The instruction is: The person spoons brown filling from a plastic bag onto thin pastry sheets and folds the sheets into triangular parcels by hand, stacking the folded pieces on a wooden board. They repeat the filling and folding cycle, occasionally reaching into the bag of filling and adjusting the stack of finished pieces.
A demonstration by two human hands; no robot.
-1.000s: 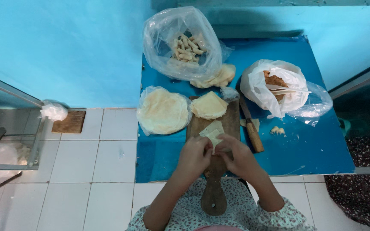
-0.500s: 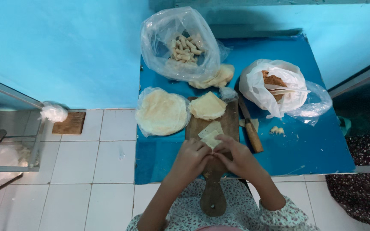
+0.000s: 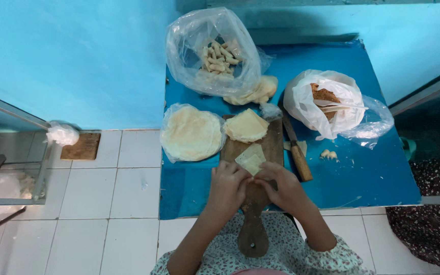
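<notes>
My left hand [image 3: 228, 187] and my right hand [image 3: 281, 186] meet over a wooden cutting board [image 3: 273, 145] with a long handle. Both pinch the near edge of a small pale dough wrapper [image 3: 251, 158] lying on the board. Farther up the board sits a stack of cut wrappers [image 3: 246, 125]. A wooden-handled knife [image 3: 296, 153] lies along the board's right side, close to my right hand.
A blue table [image 3: 362, 173] holds a round stack of wrappers in plastic [image 3: 191, 133], a clear bag of rolled pieces [image 3: 215, 53], loose dough scraps [image 3: 254, 93] and a white bag with brown filling [image 3: 324, 102]. White tiled floor lies left; a glass case [image 3: 6, 147] stands far left.
Both hands have stayed on the wrapper, with the fingers shifting slightly along its near edge. Everything else on the table is unchanged.
</notes>
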